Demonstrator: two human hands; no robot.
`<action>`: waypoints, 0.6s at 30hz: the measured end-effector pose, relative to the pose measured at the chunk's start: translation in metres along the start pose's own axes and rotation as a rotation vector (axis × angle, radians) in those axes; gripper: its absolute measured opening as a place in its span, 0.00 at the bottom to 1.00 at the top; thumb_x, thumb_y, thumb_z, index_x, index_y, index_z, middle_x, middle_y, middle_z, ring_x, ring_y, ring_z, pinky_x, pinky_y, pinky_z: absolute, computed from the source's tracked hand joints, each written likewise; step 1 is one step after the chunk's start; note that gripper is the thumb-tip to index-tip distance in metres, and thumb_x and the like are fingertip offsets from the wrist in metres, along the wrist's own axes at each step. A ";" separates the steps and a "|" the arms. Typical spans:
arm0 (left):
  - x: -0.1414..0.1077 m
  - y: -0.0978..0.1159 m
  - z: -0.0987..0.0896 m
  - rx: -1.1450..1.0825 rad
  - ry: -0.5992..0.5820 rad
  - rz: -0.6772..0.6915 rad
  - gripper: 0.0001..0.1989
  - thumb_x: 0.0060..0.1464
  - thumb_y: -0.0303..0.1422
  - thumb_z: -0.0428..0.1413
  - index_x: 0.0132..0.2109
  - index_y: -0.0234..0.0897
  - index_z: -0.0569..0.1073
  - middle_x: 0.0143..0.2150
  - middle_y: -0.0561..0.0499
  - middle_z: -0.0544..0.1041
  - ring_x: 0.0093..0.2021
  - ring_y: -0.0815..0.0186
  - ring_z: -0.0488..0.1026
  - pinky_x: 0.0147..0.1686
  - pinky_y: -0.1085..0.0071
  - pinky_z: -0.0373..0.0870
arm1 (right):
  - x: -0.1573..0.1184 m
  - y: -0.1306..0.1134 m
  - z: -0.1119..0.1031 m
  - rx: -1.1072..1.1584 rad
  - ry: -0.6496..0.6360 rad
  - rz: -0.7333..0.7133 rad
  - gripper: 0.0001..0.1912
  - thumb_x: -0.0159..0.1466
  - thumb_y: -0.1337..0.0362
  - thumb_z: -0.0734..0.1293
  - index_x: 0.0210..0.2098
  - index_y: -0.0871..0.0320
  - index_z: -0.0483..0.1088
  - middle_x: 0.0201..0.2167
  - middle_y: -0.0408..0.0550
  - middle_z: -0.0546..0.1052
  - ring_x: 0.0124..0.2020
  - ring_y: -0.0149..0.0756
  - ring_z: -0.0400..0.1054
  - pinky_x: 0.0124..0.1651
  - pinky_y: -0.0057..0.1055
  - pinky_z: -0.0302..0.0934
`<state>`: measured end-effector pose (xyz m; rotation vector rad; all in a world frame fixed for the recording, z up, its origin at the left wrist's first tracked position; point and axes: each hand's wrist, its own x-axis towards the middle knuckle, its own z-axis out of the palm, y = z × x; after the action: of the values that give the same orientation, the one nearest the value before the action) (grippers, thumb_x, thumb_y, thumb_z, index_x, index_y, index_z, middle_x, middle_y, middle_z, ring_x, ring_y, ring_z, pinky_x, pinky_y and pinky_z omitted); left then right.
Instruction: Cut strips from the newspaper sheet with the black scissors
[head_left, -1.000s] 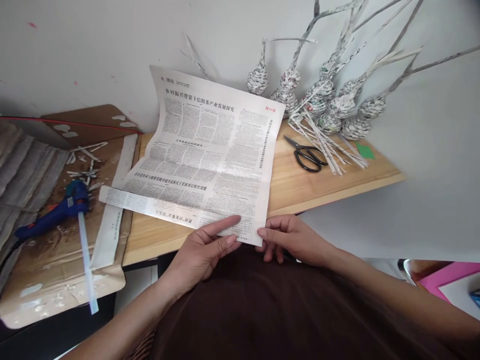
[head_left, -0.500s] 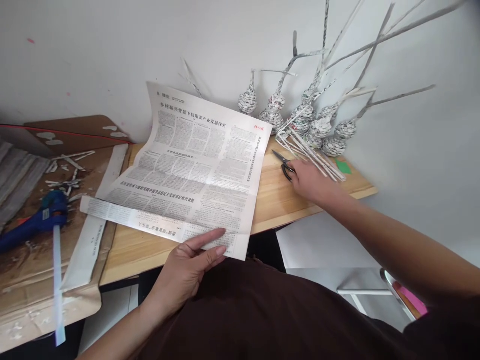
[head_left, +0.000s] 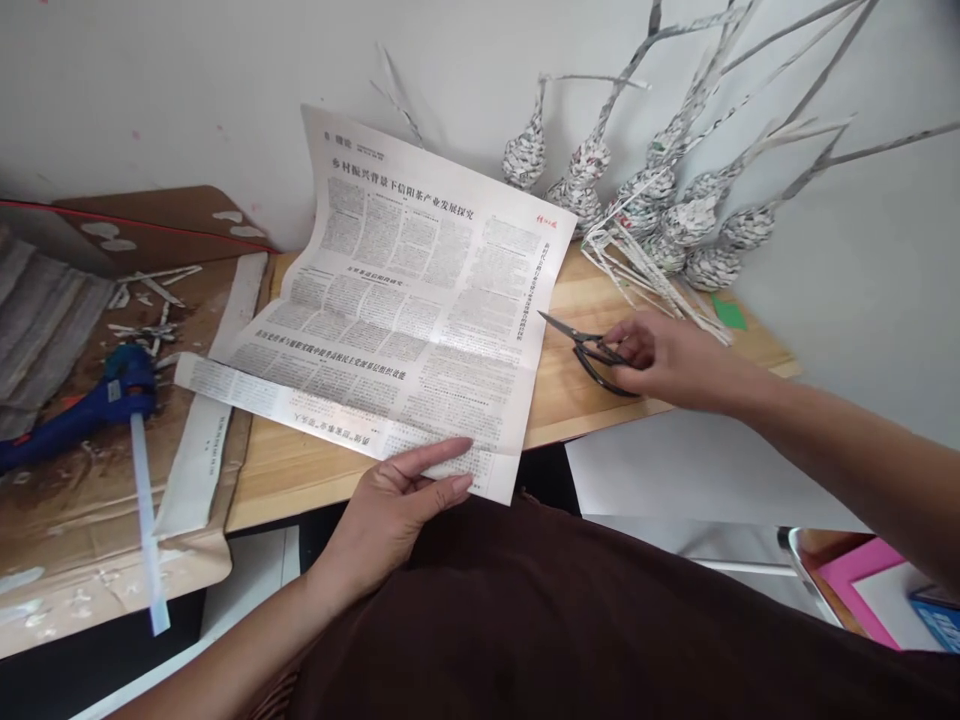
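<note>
A printed newspaper sheet [head_left: 405, 280] lies across the wooden table, its near edge folded up in a narrow strip. My left hand [head_left: 397, 500] pinches that folded edge near its right end, thumb on top. To the right of the sheet, my right hand [head_left: 652, 355] has its fingers closed round the handles of black scissors [head_left: 574, 333]. The scissors point left, and their tip is close to the sheet's right edge.
Several gourd shapes woven from paper [head_left: 589, 165] stand along the wall, with loose paper sticks [head_left: 660, 270] before them. A blue glue gun [head_left: 112, 395] rests on stained cardboard [head_left: 67, 530] at the left. A green scrap [head_left: 729, 312] lies at the right.
My right hand has gripped the scissors and drawn them a little off the paper sticks toward me. The view has shifted slightly. My left hand still holds the sheet's edge.
</note>
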<state>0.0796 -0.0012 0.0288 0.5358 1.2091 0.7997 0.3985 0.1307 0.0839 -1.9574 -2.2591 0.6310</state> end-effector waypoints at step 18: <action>-0.012 0.009 0.003 0.132 -0.185 -0.076 0.21 0.52 0.38 0.67 0.54 0.48 0.79 0.48 0.51 0.84 0.49 0.62 0.80 0.59 0.62 0.68 | -0.078 -0.023 0.028 0.615 -0.909 -0.070 0.24 0.62 0.41 0.69 0.34 0.57 0.67 0.29 0.40 0.63 0.29 0.30 0.55 0.30 0.27 0.50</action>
<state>0.0783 -0.0051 0.0439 0.6534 1.1091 0.5956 0.3815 0.0467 0.0818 -1.3975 -2.0299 2.2218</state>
